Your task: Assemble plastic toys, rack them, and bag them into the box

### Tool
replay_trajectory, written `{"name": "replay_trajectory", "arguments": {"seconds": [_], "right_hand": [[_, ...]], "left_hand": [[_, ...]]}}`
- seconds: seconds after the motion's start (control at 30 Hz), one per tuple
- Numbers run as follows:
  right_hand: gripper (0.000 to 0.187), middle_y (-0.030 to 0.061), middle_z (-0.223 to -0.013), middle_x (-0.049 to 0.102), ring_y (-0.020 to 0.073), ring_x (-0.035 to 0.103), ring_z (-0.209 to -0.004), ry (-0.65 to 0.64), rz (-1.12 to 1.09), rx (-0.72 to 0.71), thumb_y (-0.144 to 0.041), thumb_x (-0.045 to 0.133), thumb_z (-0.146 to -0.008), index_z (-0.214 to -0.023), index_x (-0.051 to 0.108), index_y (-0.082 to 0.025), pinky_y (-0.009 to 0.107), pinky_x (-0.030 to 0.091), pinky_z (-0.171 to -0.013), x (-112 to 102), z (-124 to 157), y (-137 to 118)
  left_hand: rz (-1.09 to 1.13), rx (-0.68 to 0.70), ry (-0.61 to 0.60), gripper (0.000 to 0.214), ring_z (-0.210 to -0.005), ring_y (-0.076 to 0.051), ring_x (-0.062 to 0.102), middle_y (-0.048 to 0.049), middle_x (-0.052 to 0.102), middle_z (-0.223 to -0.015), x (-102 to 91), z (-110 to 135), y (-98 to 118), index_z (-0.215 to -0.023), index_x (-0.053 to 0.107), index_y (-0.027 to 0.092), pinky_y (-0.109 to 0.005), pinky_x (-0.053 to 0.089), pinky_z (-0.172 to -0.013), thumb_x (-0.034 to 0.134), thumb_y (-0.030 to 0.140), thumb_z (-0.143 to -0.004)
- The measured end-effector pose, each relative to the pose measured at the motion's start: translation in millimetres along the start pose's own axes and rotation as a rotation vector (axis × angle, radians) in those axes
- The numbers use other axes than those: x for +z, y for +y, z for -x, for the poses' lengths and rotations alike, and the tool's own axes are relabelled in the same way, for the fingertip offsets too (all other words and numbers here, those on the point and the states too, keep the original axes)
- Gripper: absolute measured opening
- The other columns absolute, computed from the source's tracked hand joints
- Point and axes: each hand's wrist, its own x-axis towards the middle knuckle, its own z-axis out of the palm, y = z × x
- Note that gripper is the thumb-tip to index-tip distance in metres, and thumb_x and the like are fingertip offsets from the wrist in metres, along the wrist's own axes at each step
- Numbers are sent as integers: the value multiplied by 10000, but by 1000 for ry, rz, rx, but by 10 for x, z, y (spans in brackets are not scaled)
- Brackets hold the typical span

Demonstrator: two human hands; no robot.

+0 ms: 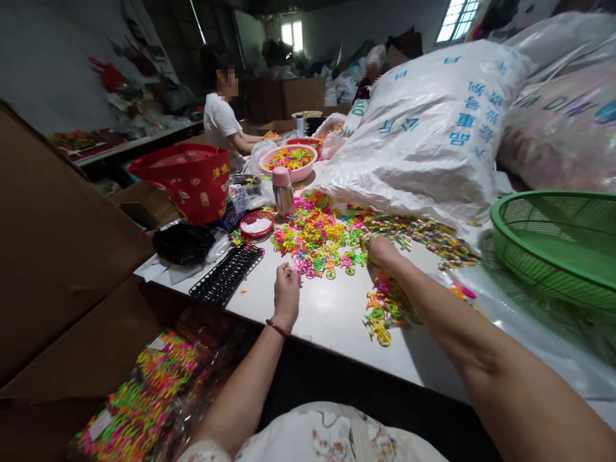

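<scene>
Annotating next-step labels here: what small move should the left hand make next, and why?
Likely lift the left hand a little, drawing out one pink piece: its fingers sit right at the near edge of the coloured pile, at that piece, while the right hand rests on the pile's right side. Whether the piece is already gripped cannot be told.

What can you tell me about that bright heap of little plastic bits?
The heap of plastic pieces is a loose spread of small neon shapes, pink, yellow, green and orange, looking like moulded plastic. It lies on the white table against a big white sack. The right hand rests on it; the left hand touches its near edge.
</scene>
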Motion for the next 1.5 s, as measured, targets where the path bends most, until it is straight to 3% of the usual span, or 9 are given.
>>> {"name": "replay_trajectory", "arguments": {"seconds": [0.2, 0.33, 0.5, 0.73, 0.83, 1.0, 1.1, 1.27, 1.5], "right_hand": [[236, 183, -1052, 677, 251, 645, -945, 32, -205, -37, -230, 485, -898, -1050, 626, -117, 306, 464, -737, -228, 290, -112], [292, 68, -903, 692, 178, 656, -797, -202, -916, -76, -429, 554, -871, -1005, 617, -177, 232, 422, -570, -125, 815, -279], [373, 17, -761, 643, 117, 568, -642, -455, -1408, -36, -487, 721, -740, -934, 641, -178, 202, 331, -502, 119, 1555, -461], [326, -31, -646, 590, 108, 492, -534, -283, -1156, -144, -509, 579, -862, -942, 665, -205, 238, 373, -523, 233, 1948, -543], [276, 18, -843, 686, 161, 610, -739, -126, -985, -287, -386, 539, -907, -1080, 680, -223, 283, 458, -686, 272, 2002, -566], [267, 78, -1048, 701, 204, 630, -961, 38, -832, -421, -269, 495, -928, -1131, 657, -207, 328, 466, -846, 386, 2050, -582], [241, 71, -1010, 703, 196, 632, -914, 31, -822, -402, -267, 492, -931, -1091, 660, -202, 313, 464, -810, 411, 2058, -568], [220, 13, -804, 684, 150, 587, -694, -54, -844, -325, -335, 514, -928, -980, 683, -203, 264, 426, -654, 373, 2061, -536], [232, -4, -720, 665, 142, 557, -626, -127, -895, -271, -372, 567, -888, -943, 708, -197, 251, 392, -582, 320, 2090, -516]], "left_hand": [[471, -307, -198, 510, -722, -145, 688, 0, 642, -860, -198, 44, 146, -1115, 463, 215, -279, 532, -670, 758, 273, -703], [530, -447, -265, 437, -718, -160, 688, -29, 678, -813, -210, 228, 257, -966, 503, 187, -278, 529, -660, 801, 288, -662], [407, -233, -362, 288, -700, -99, 597, 3, 632, -822, -165, 393, 390, -867, 588, 161, -240, 495, -688, 788, 235, -673], [232, -58, -599, 62, -775, -103, 574, -34, 635, -1064, -163, 529, 504, -809, 657, 165, -219, 454, -704, 660, 162, -747], [265, -130, -564, 121, -955, -176, 610, -69, 658, -1076, -88, 641, 518, -819, 688, 160, -262, 472, -819, 593, 235, -812], [341, -246, -362, 286, -758, -127, 625, -26, 661, -863, 54, 796, 534, -1000, 627, 164, -245, 484, -709, 726, 297, -766], [467, -355, -303, 463, -800, -126, 646, -27, 676, -927, 86, 813, 532, -1033, 587, 167, -251, 495, -747, 814, 172, -629], [520, -530, -361, 323, -593, -85, 574, -10, 645, -678, 96, 813, 507, -786, 601, 105, -215, 464, -619, 839, 240, -613], [284, -317, -352, 323, -524, -74, 461, 50, 536, -603, 127, 890, 484, -814, 535, 168, -196, 377, -512, 673, 460, -818]]}}
